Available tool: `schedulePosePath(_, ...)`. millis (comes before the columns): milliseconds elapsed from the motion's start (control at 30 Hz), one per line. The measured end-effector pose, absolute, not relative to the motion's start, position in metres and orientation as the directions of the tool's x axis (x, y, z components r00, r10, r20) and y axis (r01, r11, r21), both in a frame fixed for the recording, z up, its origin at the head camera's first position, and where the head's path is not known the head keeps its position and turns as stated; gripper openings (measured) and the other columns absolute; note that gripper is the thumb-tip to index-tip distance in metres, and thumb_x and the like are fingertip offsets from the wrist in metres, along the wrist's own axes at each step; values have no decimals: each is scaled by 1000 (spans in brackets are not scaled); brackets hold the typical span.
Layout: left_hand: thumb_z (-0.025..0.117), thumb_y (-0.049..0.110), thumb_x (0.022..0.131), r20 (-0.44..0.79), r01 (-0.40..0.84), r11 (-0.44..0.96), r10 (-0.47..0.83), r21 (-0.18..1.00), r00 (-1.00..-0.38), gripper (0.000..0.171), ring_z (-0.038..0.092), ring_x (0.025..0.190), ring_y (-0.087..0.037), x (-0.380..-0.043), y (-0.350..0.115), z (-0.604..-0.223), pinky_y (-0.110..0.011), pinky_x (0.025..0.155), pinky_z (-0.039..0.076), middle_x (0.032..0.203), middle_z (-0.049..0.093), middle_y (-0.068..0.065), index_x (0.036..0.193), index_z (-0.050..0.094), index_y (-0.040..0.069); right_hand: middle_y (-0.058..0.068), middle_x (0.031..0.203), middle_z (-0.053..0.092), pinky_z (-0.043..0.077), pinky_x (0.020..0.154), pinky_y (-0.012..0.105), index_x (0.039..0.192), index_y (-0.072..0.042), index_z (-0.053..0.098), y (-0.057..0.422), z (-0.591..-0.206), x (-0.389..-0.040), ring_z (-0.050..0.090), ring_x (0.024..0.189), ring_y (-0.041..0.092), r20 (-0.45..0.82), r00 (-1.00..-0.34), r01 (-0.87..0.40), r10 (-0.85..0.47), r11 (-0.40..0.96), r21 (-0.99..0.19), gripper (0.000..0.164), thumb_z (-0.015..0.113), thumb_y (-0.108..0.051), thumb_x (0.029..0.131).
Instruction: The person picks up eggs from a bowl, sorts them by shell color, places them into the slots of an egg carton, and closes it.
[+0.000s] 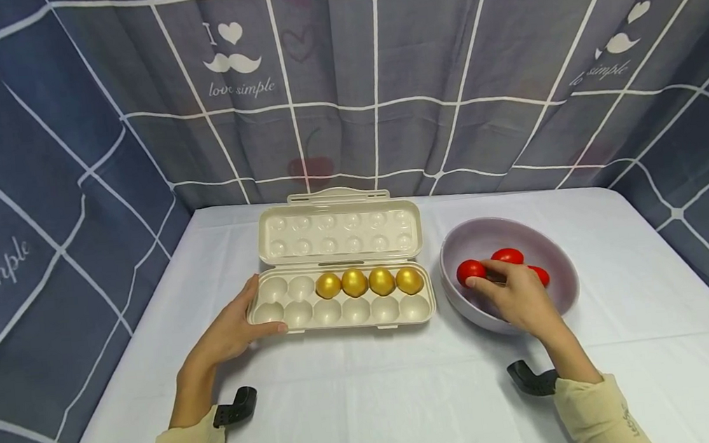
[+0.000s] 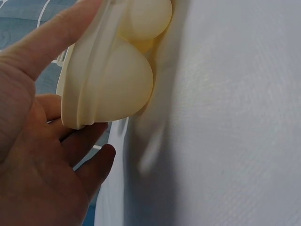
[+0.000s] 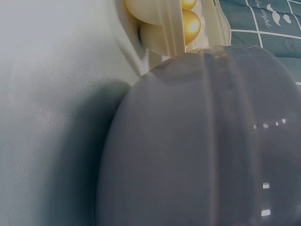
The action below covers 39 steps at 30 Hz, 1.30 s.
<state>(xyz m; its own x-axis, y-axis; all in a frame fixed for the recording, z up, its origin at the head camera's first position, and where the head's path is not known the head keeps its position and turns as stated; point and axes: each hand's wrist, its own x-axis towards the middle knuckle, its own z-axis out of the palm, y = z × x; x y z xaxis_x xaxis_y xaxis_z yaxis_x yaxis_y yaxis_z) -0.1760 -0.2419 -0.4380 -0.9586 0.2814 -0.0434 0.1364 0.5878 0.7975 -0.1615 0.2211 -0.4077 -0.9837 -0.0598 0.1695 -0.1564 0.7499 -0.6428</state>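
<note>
An open cream egg carton (image 1: 277,313) lies on the white table, with several gold eggs (image 1: 354,283) in the right part of its back row. My left hand (image 1: 232,325) grips the carton's left end, thumb along the front edge and fingers round the back corner. In the left wrist view, the carton's rounded underside (image 2: 120,84) sits between thumb and fingers. Over the grey-purple bowl (image 1: 557,260), my right hand (image 1: 519,298) pinches a red egg (image 1: 470,272) between thumb and fingers. Two more red eggs (image 1: 507,256) show in the bowl, one partly behind the hand.
The carton's lid (image 1: 339,233) leans back behind its base. A dark checked curtain (image 1: 334,139) hangs along the table's back and sides. The bowl stands right of the carton, and its outer wall (image 3: 155,141) fills much of the right wrist view. White cloth (image 1: 377,402) covers the table.
</note>
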Motion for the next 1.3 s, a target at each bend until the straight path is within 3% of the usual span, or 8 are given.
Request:
schedulePosePath(433, 83, 30, 80, -38, 139, 584, 281, 800, -959, 113, 5, 147, -42, -175, -242, -440, -59, 116, 8, 160, 5, -29, 153, 7, -10, 19, 108, 70, 52, 87, 49, 125, 5, 64, 219, -409, -156, 67, 97, 32, 226, -974, -181, -36, 727, -663, 49, 71, -31, 93)
schedulePosePath(633, 83, 30, 80, -42, 133, 583, 277, 802, -960, 113, 4, 147, -42, -174, -243, -439, -59, 116, 8, 160, 4, -28, 154, 6, -9, 18, 104, 72, 50, 77, 17, 122, 7, 65, 218, -408, -154, 70, 92, 29, 274, -961, -210, -23, 704, -679, 47, 72, -28, 92)
schedulePosePath(733, 83, 30, 80, -41, 135, 583, 278, 801, -960, 113, 4, 147, -42, -175, -243, -439, -58, 116, 8, 160, 4, -28, 154, 6, -9, 18, 103, 72, 45, 75, 9, 121, 7, 66, 218, -405, -153, 71, 91, 30, 284, -959, -215, -14, 690, -691, 46, 72, -28, 92)
schedulePosePath(1067, 83, 30, 80, -37, 138, 574, 283, 807, -958, 113, 4, 147, -41, -177, -242, -441, -58, 116, 8, 160, 4, -27, 154, 7, -8, 12, 104, 72, 47, 76, 10, 122, 2, 67, 208, -389, -148, 70, 93, 25, 261, -965, -218, -29, 641, -736, 42, 71, -28, 93)
schedulePosePath(1300, 84, 31, 80, -35, 143, 578, 285, 804, -958, 114, 3, 148, -39, -177, -243, -440, -57, 116, 7, 161, 5, -27, 154, 7, -8, 10, 108, 70, 50, 79, 15, 128, -1, 64, 198, -379, -143, 68, 95, 22, 176, -982, -183, -67, 572, -800, 45, 69, -31, 94)
